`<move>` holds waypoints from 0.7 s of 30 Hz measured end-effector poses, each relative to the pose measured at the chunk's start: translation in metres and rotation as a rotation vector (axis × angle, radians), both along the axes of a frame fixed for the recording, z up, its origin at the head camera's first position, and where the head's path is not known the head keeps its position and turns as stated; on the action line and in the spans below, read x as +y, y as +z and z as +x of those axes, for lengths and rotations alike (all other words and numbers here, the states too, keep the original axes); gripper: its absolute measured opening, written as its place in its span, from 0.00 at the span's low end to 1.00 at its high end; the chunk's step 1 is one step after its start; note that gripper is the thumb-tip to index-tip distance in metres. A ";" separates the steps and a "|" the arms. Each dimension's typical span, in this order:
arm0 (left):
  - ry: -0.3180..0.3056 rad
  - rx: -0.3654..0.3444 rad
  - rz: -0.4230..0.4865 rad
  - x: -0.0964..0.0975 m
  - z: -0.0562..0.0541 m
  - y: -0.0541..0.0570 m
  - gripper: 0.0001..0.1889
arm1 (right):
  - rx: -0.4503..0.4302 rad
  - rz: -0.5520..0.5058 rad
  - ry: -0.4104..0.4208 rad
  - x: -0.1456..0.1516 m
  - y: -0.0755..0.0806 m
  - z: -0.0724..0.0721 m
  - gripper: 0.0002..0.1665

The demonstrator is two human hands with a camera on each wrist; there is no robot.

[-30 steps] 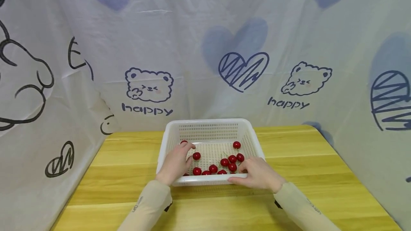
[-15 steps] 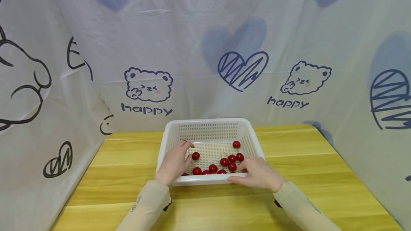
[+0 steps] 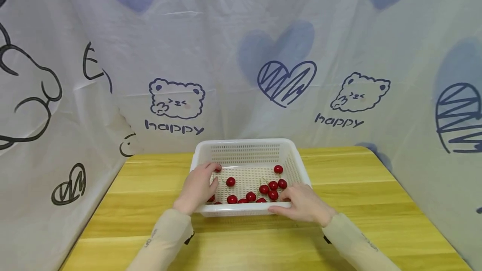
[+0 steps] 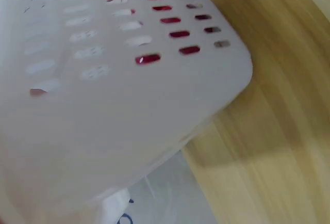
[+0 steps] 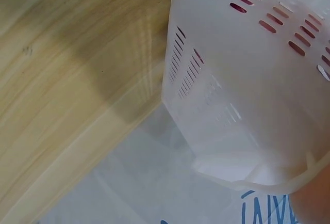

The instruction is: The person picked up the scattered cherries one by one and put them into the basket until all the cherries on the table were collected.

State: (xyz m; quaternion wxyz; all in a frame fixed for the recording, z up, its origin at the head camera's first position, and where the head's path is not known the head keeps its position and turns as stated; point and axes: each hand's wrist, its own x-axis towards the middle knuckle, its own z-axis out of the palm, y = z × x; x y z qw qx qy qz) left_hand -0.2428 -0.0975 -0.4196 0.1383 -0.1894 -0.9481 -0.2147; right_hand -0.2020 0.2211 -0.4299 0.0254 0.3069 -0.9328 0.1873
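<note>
A white slotted plastic basket point(image 3: 244, 208) holds several red cherries point(image 3: 250, 196), some with thin green stems. Reaching over the basket's left side, my left hand point(image 3: 196, 187) has its fingertips at a cherry point(image 3: 218, 168) in the back left; the thumb sits apart, inside the basket. My right hand point(image 3: 303, 204) grips the front rim near the right corner, thumb outside and fingers inside. Red fruit shows through the slots of the basket wall point(image 4: 154, 90) in the left wrist view. In the right wrist view the basket's corner point(image 5: 206, 79) appears, with part of my right hand point(image 5: 314, 201).
The basket stands near the back of a yellow wood-grain table point(image 3: 241, 246). Behind it hangs a pale cloth point(image 3: 233, 53) printed with hearts, bears and "happy"; similar cloth closes in both sides.
My left hand has shifted left, over the basket's left rim, uncovering the back-left cherry and another near the front left. My right hand has stayed on the rim.
</note>
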 end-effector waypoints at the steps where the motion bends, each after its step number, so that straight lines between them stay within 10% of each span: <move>1: 0.004 0.005 -0.002 -0.001 -0.001 0.001 0.13 | 0.001 -0.005 0.000 0.001 0.000 0.000 0.27; 21: 0.091 0.036 -0.045 -0.062 0.005 0.025 0.17 | 0.223 -0.162 -0.202 0.047 0.027 -0.001 0.08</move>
